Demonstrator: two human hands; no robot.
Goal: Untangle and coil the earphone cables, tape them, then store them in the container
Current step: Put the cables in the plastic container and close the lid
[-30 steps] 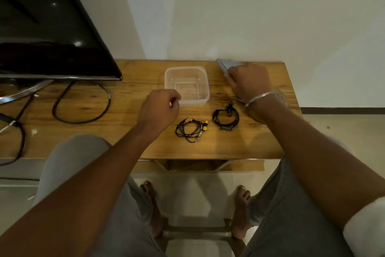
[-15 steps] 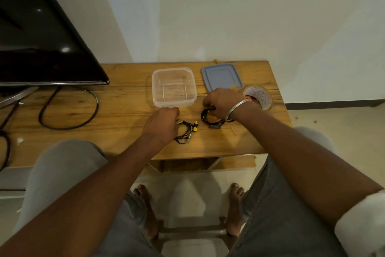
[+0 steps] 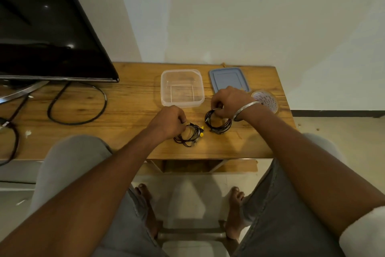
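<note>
Two coiled black earphone cables lie on the wooden table (image 3: 129, 106). The left coil (image 3: 188, 137), with yellow tips, is pinched at its top by my left hand (image 3: 167, 122). My right hand (image 3: 229, 102), wearing a metal bangle, grips the top edge of the right coil (image 3: 218, 125). A clear plastic container (image 3: 182, 88) stands open just behind both hands. Its blue lid (image 3: 228, 78) lies flat to the right of it. A roll of clear tape (image 3: 266, 101) sits by my right wrist, partly hidden.
A black TV screen (image 3: 45, 37) stands at the back left, with its thick black cable (image 3: 79, 108) looping over the table. My knees and bare feet are below the table's front edge. A white wall rises behind the table.
My right hand has left the lid flat at the back and come down onto the right coil. My left hand has lowered onto the left coil.
</note>
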